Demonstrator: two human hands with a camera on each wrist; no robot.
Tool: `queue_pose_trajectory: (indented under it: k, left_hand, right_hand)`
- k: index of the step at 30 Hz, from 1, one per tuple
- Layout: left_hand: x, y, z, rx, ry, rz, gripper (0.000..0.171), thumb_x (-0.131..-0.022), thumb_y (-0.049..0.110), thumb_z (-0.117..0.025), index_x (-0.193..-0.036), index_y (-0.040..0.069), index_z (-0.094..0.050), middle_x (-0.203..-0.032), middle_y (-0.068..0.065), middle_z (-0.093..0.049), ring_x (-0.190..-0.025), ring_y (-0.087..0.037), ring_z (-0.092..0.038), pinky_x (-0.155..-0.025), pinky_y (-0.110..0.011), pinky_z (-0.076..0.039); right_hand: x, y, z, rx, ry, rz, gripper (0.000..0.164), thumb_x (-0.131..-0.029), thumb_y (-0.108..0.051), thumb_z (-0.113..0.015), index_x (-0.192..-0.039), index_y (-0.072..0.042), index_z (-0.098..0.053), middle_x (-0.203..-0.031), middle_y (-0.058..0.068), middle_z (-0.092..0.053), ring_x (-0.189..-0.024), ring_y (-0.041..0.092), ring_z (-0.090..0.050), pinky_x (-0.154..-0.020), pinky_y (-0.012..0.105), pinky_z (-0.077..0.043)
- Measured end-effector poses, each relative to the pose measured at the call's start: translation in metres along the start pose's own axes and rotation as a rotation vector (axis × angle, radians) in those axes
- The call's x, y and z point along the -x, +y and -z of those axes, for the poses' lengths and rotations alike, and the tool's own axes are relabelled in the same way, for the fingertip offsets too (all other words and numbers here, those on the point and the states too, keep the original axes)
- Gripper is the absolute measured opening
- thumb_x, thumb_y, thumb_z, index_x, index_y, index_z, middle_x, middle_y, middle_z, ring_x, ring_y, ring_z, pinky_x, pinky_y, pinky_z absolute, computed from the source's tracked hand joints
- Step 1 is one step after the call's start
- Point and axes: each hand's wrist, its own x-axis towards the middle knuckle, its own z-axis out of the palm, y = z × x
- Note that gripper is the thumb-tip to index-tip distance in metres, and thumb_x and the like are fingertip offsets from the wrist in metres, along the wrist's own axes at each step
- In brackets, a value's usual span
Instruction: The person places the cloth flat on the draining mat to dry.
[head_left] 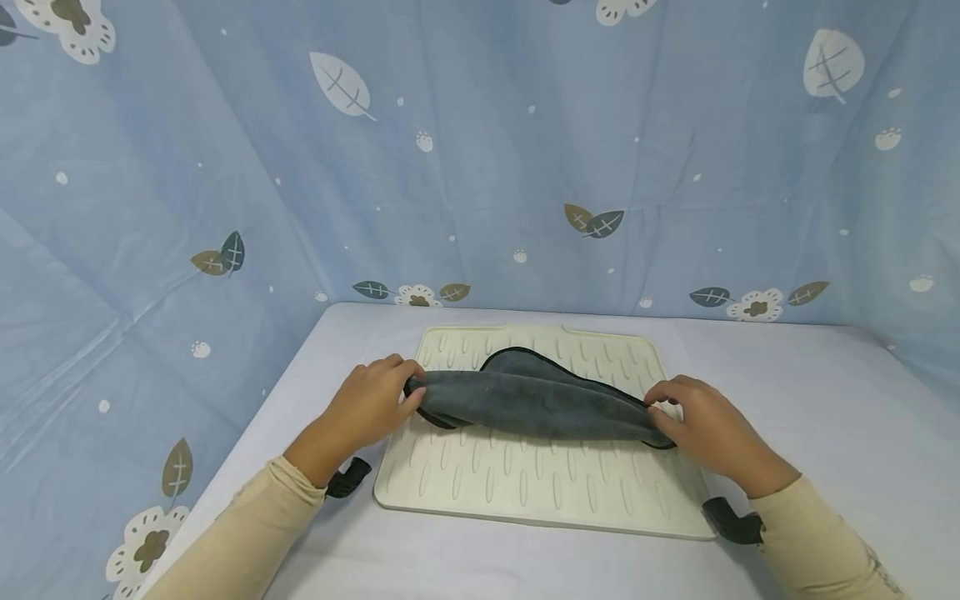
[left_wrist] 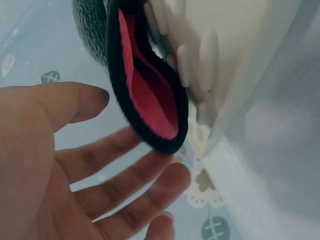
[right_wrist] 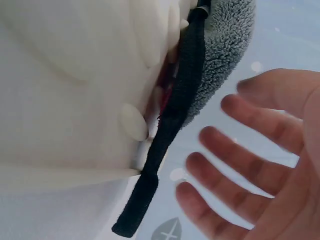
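Note:
A grey fuzzy cloth [head_left: 532, 406] with black edging lies loosely folded lengthwise across a cream ribbed mat [head_left: 517, 492]. Its reddish-pink inner side [left_wrist: 150, 102] shows inside the fold at the left end. My left hand [head_left: 371, 404] is at that end, fingers spread and fairly straight, with fingertips right at the black edge and the thumb apart from the fingers. At the opposite end is my right hand [head_left: 705, 425]. Its fingers are relaxed and slightly bent beside the cloth, with nothing held between them in the right wrist view. A black loop or tab [right_wrist: 135, 207] sticks out from the edging there.
The mat rests on a white-covered table [head_left: 810, 400]. A blue patterned curtain [head_left: 480, 167] hangs behind the table and along the sides. Black wrist-worn devices [head_left: 733, 521] sit below both wrists, close to the mat's lower corners.

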Motion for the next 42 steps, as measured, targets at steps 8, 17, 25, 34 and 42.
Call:
queue_pose_trajectory:
  k: [8,17,25,34,42]
  left_hand:
    - [0.0,-0.002,-0.004,0.021,-0.11,0.092,0.039,-0.096,0.03,-0.067,-0.128,0.007,-0.065,-0.115,-0.013,-0.069,-0.101,-0.032,-0.069,-0.086,-0.049,-0.055]
    - [-0.002,-0.003,-0.009,0.02,-0.03,0.021,0.038,-0.086,0.015,-0.078,-0.123,0.012,-0.067,-0.096,-0.005,-0.069,-0.083,-0.021,-0.068,-0.074,-0.043,-0.053]
    - [-0.004,-0.002,-0.007,0.043,-0.018,0.01,0.052,-0.084,0.007,-0.075,-0.133,0.01,-0.059,-0.084,0.001,-0.063,-0.068,-0.012,-0.056,-0.064,-0.034,-0.045]
    - [-0.003,-0.005,-0.003,0.058,-0.096,0.071,0.052,-0.084,0.007,-0.071,-0.135,0.006,-0.06,-0.095,-0.005,-0.07,-0.08,-0.018,-0.064,-0.071,-0.04,-0.051]
    - [-0.001,-0.005,-0.004,0.043,-0.146,0.047,0.04,-0.085,0.01,-0.073,-0.124,0.011,-0.067,-0.113,-0.009,-0.072,-0.102,-0.027,-0.069,-0.083,-0.048,-0.053]
  right_hand:
    - [-0.001,0.004,-0.007,0.009,-0.142,-0.032,0.03,-0.09,-0.01,-0.072,-0.118,-0.001,-0.069,-0.114,0.018,-0.07,-0.099,0.032,-0.068,-0.08,0.047,-0.056]
    - [-0.001,0.007,-0.009,0.006,-0.188,-0.048,0.034,-0.088,-0.01,-0.074,-0.12,0.001,-0.068,-0.111,0.017,-0.07,-0.094,0.026,-0.067,-0.074,0.041,-0.054]
    - [-0.002,0.006,-0.008,0.005,-0.203,-0.084,0.04,-0.088,-0.004,-0.072,-0.126,0.003,-0.063,-0.086,0.005,-0.063,-0.069,0.013,-0.052,-0.059,0.029,-0.043]
    - [0.0,0.006,0.0,0.003,-0.153,-0.089,0.023,-0.086,0.002,-0.069,-0.109,0.002,-0.068,-0.088,0.009,-0.065,-0.073,0.018,-0.054,-0.062,0.033,-0.046]
    - [0.0,0.009,0.0,0.0,-0.159,-0.097,0.018,-0.085,0.002,-0.068,-0.103,0.0,-0.067,-0.082,0.005,-0.063,-0.071,0.016,-0.052,-0.059,0.031,-0.044]
